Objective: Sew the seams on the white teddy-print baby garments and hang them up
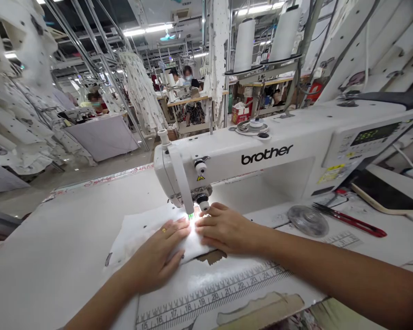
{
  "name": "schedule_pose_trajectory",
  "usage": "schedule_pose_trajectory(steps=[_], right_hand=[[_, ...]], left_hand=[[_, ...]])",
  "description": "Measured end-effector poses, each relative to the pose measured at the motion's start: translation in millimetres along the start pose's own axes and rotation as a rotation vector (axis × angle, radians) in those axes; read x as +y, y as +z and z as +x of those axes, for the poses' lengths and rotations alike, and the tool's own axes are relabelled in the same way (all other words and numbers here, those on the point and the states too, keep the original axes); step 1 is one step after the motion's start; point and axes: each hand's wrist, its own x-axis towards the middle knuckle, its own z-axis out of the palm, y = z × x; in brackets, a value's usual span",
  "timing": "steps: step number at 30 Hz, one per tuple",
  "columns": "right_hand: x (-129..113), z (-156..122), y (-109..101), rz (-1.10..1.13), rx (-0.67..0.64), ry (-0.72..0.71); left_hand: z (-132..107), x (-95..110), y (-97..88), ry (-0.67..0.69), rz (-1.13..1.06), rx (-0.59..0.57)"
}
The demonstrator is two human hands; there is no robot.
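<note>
A piece of white fabric with small dark spots lies on the table under the needle area of a white sewing machine. My left hand rests flat on the fabric, fingers stretched toward the lit needle area, with a ring on one finger. On the right side of the needle, my right hand lies on the fabric with its fingers extended. Its fingertips are close to the presser foot, which glare and the fingers partly hide. Bright lamp light falls between the two hands.
A printed ruler scale runs along the table's front. To the right are a round clear dish, red-handled thread snips and a phone. Thread cones stand behind the machine. Hanging spotted fabric and several co-workers are farther back.
</note>
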Motion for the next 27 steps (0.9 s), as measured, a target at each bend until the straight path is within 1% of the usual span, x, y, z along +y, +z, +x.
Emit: schedule_pose_trajectory(steps=[5,9,16,23,25,27], right_hand=[[2.0,3.9,-2.5,0.009,-0.053,0.08],[3.7,3.3,-2.4,0.055,-0.051,0.112],[7.5,-1.4,-3.8,0.068,-0.02,0.105],[10.2,-0.9,-3.7,0.079,-0.011,0.13],[10.2,-0.8,-4.7,0.086,0.013,0.114],[9.1,-1.1,-6.3,0.095,0.034,0.068]], left_hand=[[5.9,-10.3,-2.6,-0.001,-0.001,0.013],[7.6,-16.4,-3.5,0.007,-0.006,0.015],[7.0,-20.6,-1.6,-0.004,0.012,-0.027],[12.4,-20.4,-9.4,0.013,-0.007,-0.028],[12.5,-19.9,-10.4,0.017,-0.019,-0.027],[11.6,-19.3,-10.1,0.012,-0.021,-0.031]])
